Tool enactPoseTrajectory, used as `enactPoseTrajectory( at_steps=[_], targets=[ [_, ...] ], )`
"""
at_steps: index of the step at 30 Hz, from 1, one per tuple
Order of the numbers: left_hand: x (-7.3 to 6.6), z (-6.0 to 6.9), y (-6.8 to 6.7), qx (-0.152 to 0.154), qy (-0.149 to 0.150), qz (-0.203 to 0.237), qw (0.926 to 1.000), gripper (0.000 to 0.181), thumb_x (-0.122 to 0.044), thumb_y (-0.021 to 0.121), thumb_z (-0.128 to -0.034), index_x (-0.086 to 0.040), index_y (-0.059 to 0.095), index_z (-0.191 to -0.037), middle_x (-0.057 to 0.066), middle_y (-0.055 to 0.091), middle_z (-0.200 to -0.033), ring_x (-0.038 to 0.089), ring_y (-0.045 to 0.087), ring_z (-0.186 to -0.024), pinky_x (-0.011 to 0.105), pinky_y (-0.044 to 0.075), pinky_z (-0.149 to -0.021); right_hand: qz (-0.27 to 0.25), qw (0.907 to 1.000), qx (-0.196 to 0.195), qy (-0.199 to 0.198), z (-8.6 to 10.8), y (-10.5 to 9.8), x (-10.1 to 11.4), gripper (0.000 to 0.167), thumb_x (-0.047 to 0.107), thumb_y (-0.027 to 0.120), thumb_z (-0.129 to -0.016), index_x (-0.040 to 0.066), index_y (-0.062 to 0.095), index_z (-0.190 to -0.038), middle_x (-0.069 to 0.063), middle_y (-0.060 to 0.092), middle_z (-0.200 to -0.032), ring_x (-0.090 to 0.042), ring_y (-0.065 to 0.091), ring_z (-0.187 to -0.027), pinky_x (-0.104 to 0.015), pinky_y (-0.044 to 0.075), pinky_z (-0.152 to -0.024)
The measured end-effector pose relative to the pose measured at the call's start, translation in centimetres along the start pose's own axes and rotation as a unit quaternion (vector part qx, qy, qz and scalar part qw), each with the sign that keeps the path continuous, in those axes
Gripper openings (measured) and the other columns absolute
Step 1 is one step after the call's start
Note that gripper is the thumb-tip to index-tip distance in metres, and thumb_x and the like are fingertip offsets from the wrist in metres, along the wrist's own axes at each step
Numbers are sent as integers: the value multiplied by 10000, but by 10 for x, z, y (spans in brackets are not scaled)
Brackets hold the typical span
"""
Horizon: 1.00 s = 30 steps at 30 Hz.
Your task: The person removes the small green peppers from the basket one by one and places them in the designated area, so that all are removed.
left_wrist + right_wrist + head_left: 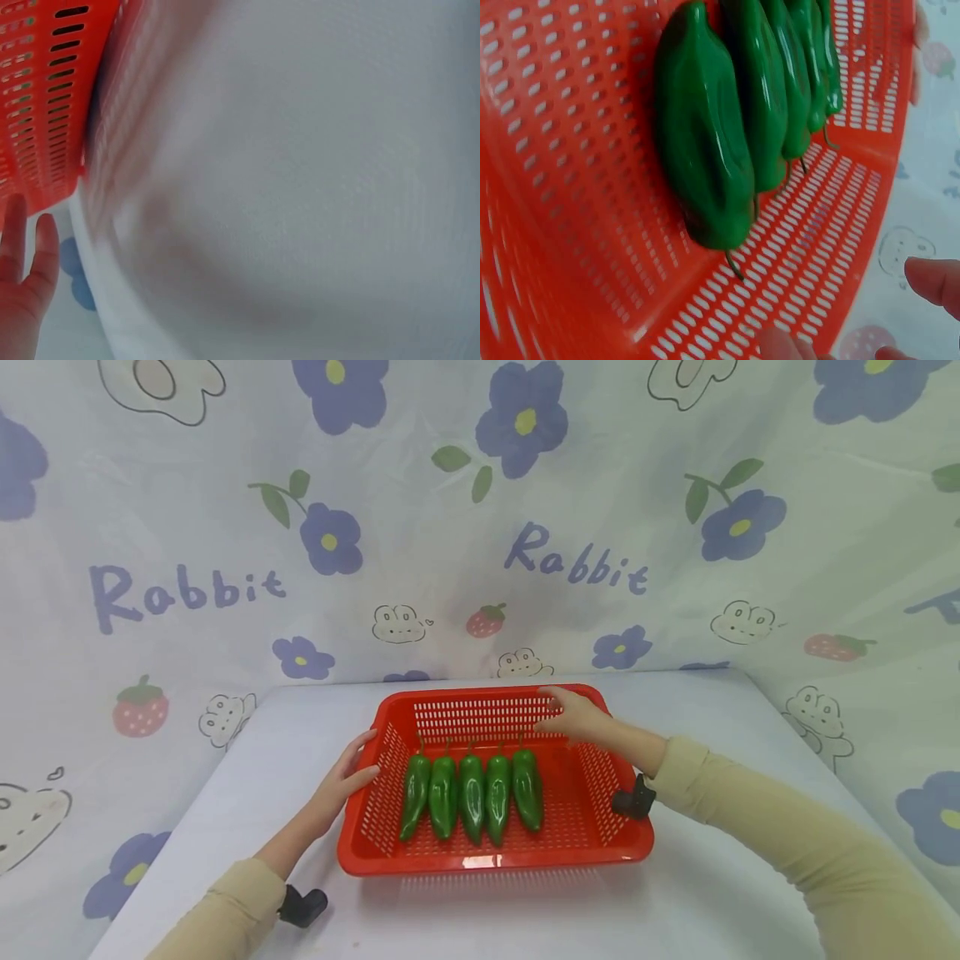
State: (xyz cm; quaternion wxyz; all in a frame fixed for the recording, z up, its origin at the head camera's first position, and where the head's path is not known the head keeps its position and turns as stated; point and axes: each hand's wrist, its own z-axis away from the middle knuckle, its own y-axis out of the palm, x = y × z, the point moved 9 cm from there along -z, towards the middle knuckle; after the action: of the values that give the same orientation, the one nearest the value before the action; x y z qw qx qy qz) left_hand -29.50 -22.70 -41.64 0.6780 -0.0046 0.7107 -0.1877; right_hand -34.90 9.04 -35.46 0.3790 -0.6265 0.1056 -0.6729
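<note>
A red plastic basket [495, 862] with slotted walls stands on the white table. Several long green peppers [471, 793] lie side by side in its left and middle part, stems toward the back wall. My left hand [347, 779] is at the basket's left rim, its fingers extended along the outside; the left wrist view shows the fingers [45, 251] beside the slotted wall. Over the back right part of the basket is my right hand [577, 718], fingers spread and holding nothing. In the right wrist view the nearest green pepper [705, 135] lies apart from that hand's thumb [934, 281].
The white tabletop [300, 735] extends on both sides of the basket. Behind it hangs a pale cloth [420, 543] printed with flowers, rabbits and strawberries. A black wrist device [633, 797] on the right arm sits over the basket's right rim; another [302, 907] is on the left wrist.
</note>
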Motion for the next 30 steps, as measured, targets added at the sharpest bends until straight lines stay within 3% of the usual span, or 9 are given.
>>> enactPoseTrajectory(
  at_steps=[4,9,14,16,21,30],
  targets=[
    [0,0,1,18,50,83,10000,609,-204,447,-938,-153,132,-1458,254,299,-1399,26,559,-986,330,537,-784,62,9999,18,104,-3,11,-1,683,153,656,-814,89,319,-1405,-228,417,-1343,-263,544,-688,-377,522,-605],
    [0,1,1,41,8,128,9999,605,-217,434,-943,-157,122,-1458,253,288,-1402,6,553,-977,313,537,-783,148,9996,47,215,-11,26,-6,687,132,665,-797,98,338,-1400,-210,456,-1303,-198,484,-634,-298,483,-531],
    [0,1,2,45,30,143,9999,597,-216,421,-949,-147,116,-1458,262,287,-1394,3,549,-976,306,538,-781,14,9987,253,450,-17,43,-18,688,109,680,-790,77,349,-1392,-205,503,-1202,-210,528,-745,-337,518,-590],
    [0,2,2,45,16,149,9999,596,-219,418,-950,-148,114,-1458,261,287,-1395,6,549,-976,307,538,-780,-175,9972,342,638,-18,49,-25,679,97,686,-786,79,365,-1384,-193,514,-1173,-230,556,-861,-388,535,-644],
    [1,3,3,65,35,184,9998,599,-220,413,-951,-148,105,-1459,268,285,-1386,22,561,-968,315,541,-771,-257,9949,507,830,-20,60,-37,674,92,699,-774,96,388,-1372,-153,552,-1101,-257,572,-912,-413,542,-674],
    [2,1,2,88,92,245,9996,594,-213,408,-951,-154,105,-1458,261,284,-1394,40,564,-976,312,542,-768,-275,9936,683,862,-18,69,-41,680,81,708,-765,86,392,-1367,-157,477,-1277,-266,558,-978,-390,548,-703]
  ],
)
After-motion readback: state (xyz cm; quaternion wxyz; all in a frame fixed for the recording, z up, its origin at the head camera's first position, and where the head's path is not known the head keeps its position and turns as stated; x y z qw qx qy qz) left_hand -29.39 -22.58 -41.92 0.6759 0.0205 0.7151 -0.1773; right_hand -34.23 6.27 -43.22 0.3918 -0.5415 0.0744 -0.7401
